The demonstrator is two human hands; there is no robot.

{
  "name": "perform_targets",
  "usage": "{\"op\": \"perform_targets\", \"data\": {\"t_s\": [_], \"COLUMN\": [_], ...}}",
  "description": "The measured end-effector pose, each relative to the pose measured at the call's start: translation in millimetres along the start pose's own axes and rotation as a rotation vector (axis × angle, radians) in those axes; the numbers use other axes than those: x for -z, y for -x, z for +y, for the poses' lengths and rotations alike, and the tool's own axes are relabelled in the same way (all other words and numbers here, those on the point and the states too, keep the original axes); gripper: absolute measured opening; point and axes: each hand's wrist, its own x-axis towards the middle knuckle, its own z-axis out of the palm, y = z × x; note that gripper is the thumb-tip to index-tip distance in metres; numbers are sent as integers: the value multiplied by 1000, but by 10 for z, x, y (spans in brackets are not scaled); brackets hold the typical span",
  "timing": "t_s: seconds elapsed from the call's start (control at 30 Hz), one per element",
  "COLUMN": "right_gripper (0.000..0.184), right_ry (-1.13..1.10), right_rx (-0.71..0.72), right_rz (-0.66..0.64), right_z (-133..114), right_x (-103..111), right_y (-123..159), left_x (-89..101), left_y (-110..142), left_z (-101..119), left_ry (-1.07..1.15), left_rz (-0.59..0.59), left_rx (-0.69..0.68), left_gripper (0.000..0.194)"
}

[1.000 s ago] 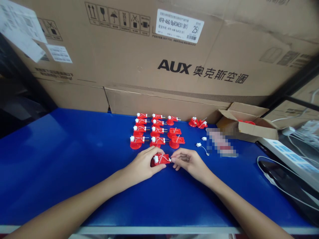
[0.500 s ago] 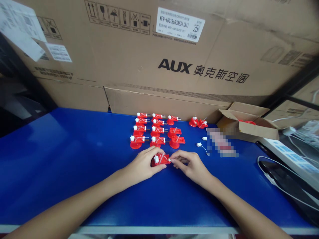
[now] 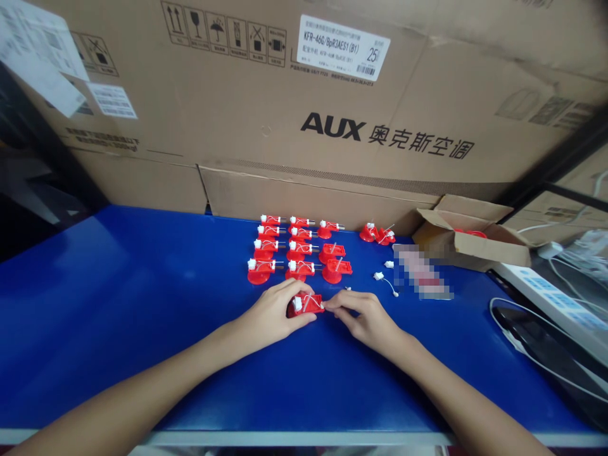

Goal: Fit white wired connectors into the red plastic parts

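My left hand (image 3: 274,313) is closed around a small red plastic part (image 3: 308,304) with a white connector and thin wire, held just above the blue table (image 3: 142,316). My right hand (image 3: 361,316) pinches at the right end of the same red part, fingers pressed together on its white tip. Just beyond my hands, several finished red parts (image 3: 297,250) with white connectors stand in rows. Two more red parts (image 3: 377,234) lie further right, and loose white connectors with wires (image 3: 386,282) lie near my right hand.
A large cardboard box (image 3: 332,114) marked AUX stands along the table's back edge. A small open carton (image 3: 470,237) sits at the right. A white power strip (image 3: 546,297), cables and a dark object (image 3: 536,348) fill the far right. A blurred patch (image 3: 420,272) lies by the carton.
My right hand's fingers have drawn in closer to the red part's right end. The left hand and the rows of parts have not moved.
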Motion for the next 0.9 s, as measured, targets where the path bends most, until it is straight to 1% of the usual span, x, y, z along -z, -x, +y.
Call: {"op": "perform_targets", "data": {"t_s": [0.13, 0.2, 0.3, 0.33, 0.37, 0.43, 0.5, 0.57, 0.63, 0.7, 0.9], "right_gripper": [17, 20, 23, 23, 22, 20, 18, 16, 13, 11, 9], "right_ry": [15, 58, 166, 214, 257, 308, 305, 268, 228, 216, 285], "right_rx": [-35, -109, -266, -318, -369, -455, -509, -534, -548, -561, -553], "right_rz": [1, 84, 285, 329, 341, 282, 164, 49, -29, -65, -69], "right_z": [-14, 5, 107, 155, 205, 299, 368, 407, 419, 414, 408], "right_x": [56, 123, 276, 336, 394, 495, 555, 565, 535, 485, 374], "right_y": [-11, -34, -72, -80, -83, -79, -62, -43, -33, -35, -53], "left_x": [24, 36, 45, 47, 49, 57, 69, 82, 87, 82, 31], "left_y": [-3, -2, 4, 7, 10, 11, 7, -4, -17, -25, -25], "left_z": [5, 2, -7, -8, -7, 2, 16, 29, 32, 24, -25], "left_ry": [-14, -31, -48, -43, -34, -10, 9, 23, 45, 75, 111], "left_rz": [2, 2, 14, 22, 30, 42, 48, 57, 66, 78, 126], "left_rx": [-5, 1, 3, 0, -4, -8, 0, 15, 31, 48, 79], "left_gripper": [25, 25, 27, 30, 32, 32, 24, 16, 12, 11, 11]}}
